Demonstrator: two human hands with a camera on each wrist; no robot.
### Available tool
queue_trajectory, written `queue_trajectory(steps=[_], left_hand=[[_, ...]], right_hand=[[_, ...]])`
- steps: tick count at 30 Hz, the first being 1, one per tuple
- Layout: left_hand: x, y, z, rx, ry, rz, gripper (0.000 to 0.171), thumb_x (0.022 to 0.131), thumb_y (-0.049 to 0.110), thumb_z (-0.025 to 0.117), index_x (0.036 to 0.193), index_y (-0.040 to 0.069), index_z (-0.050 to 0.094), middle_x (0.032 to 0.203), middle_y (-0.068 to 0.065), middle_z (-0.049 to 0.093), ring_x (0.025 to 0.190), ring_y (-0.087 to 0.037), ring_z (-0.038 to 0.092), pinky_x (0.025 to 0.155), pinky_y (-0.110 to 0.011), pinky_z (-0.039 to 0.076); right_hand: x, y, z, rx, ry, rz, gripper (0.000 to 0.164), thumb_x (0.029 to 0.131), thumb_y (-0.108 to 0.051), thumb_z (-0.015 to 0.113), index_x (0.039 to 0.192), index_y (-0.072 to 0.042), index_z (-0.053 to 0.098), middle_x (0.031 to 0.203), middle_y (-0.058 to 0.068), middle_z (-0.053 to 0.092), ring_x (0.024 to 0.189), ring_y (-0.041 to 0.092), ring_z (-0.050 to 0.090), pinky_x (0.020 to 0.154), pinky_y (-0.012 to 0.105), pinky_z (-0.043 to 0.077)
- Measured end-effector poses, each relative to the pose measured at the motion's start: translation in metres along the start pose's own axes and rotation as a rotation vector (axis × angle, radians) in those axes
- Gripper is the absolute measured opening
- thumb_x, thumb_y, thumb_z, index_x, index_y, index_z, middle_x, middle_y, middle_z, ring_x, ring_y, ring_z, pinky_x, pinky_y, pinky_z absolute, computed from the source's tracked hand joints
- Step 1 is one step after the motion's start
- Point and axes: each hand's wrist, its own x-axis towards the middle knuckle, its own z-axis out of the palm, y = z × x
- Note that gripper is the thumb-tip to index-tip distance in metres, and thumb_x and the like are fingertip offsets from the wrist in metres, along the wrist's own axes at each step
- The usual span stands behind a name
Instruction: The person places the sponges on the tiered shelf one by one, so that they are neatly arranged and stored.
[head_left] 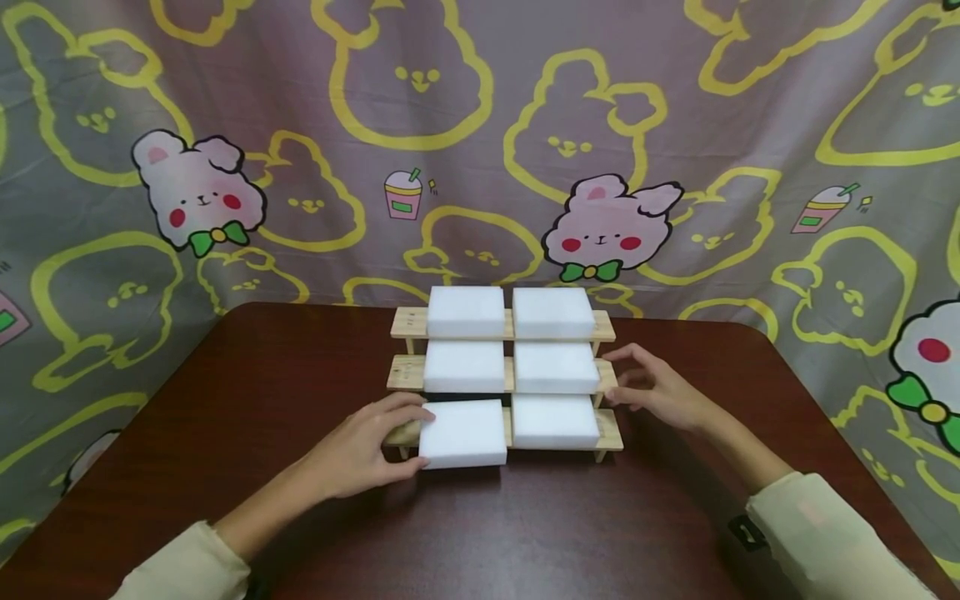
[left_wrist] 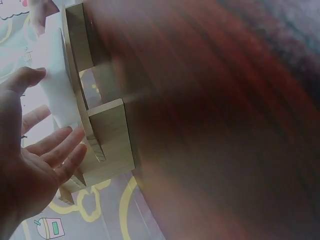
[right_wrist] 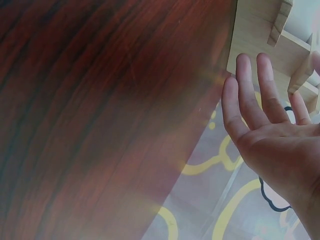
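A three-step wooden rack (head_left: 611, 433) stands on the table, bearing white foam-like blocks in two columns. My left hand (head_left: 371, 446) holds the lower-left white block (head_left: 462, 432) at its left side, thumb at the near corner and fingers at the far corner. That block sits slightly askew, its near edge past the step's front. My right hand (head_left: 667, 396) is at the rack's right end, fingers loosely extended beside the middle step. In the right wrist view its index finger meets a step's end (right_wrist: 302, 72); whether it presses there, I cannot tell.
Beside the held block is the lower-right block (head_left: 555, 419). More white blocks (head_left: 467, 310) occupy the upper steps. The dark brown table (head_left: 547, 525) spreads around the rack, and a grey patterned curtain (head_left: 480, 167) hangs behind it.
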Motion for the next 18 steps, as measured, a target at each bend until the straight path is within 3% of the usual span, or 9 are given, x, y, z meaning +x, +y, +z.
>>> queue_trajectory(steps=[3, 6, 11, 18], left_hand=[[-0.0005, 0.0005, 0.0002, -0.012, 0.007, -0.016, 0.042, 0.083, 0.025, 0.086, 0.120, 0.012, 0.072, 0.120, -0.003, 0.060, 0.097, -0.019, 0.062, 0.076, -0.032, 0.054], [0.0007, -0.0005, 0.0012, -0.087, 0.000, -0.017, 0.040, 0.084, 0.021, 0.085, 0.120, 0.010, 0.072, 0.108, 0.000, 0.059, 0.089, -0.015, 0.060, 0.072, -0.028, 0.053], [0.0043, -0.0043, 0.0025, -0.185, -0.026, -0.010, 0.040, 0.086, 0.017, 0.084, 0.121, 0.005, 0.069, 0.096, 0.003, 0.065, 0.088, -0.012, 0.064, 0.078, -0.031, 0.057], [0.0089, -0.0065, 0.0053, -0.191, -0.015, -0.017, 0.038, 0.086, 0.013, 0.084, 0.119, 0.003, 0.069, 0.092, 0.004, 0.069, 0.086, -0.013, 0.066, 0.080, -0.034, 0.057]], right_hand=[[0.0002, -0.0001, 0.0002, -0.001, 0.002, -0.003, 0.053, 0.096, -0.013, 0.073, 0.140, 0.000, 0.045, 0.109, 0.022, 0.067, 0.092, 0.026, 0.069, 0.077, 0.045, 0.056], [-0.0003, 0.0003, 0.0001, -0.002, 0.004, -0.004, 0.053, 0.096, -0.012, 0.073, 0.139, 0.000, 0.045, 0.108, 0.021, 0.067, 0.092, 0.026, 0.069, 0.077, 0.045, 0.056], [-0.0002, 0.0004, 0.0000, -0.005, 0.006, -0.007, 0.053, 0.096, -0.012, 0.073, 0.140, 0.000, 0.045, 0.107, 0.020, 0.067, 0.091, 0.025, 0.069, 0.077, 0.046, 0.057], [0.0001, 0.0011, -0.0001, 0.001, 0.000, -0.011, 0.053, 0.096, -0.012, 0.073, 0.140, 0.000, 0.045, 0.107, 0.021, 0.067, 0.091, 0.025, 0.070, 0.077, 0.047, 0.057]])
